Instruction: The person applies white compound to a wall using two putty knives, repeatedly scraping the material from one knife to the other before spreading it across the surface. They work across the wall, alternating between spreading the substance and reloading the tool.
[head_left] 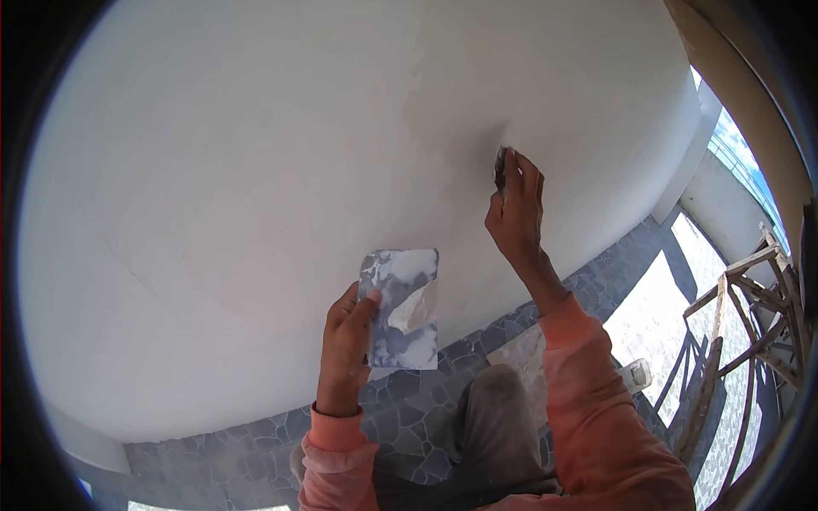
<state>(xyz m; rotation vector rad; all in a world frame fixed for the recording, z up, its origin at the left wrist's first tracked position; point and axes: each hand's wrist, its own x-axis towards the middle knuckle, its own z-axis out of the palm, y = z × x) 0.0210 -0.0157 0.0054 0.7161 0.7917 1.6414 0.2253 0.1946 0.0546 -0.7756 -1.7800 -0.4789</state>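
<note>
My left hand point(343, 345) grips a flat rectangular plate point(383, 334) by its left edge, thumb on top. White putty is smeared over the plate, and a thicker lump of putty point(415, 310) sits at its right side. Higher up and to the right, my right hand point(518, 223) is closed around a dark putty knife point(500, 169). The knife is seen nearly edge-on against the white wall point(256, 187), its tip touching or very close to the surface. A slightly darker, damp-looking patch point(452, 111) spreads over the wall around and above the knife.
Grey stone-patterned floor point(417, 417) runs along the wall's foot, below my bent leg point(503, 426). Rough wooden framework point(724, 341) stands at the right. A small whitish container point(635, 375) is on the floor beside my right sleeve, near a stained light sheet point(521, 358).
</note>
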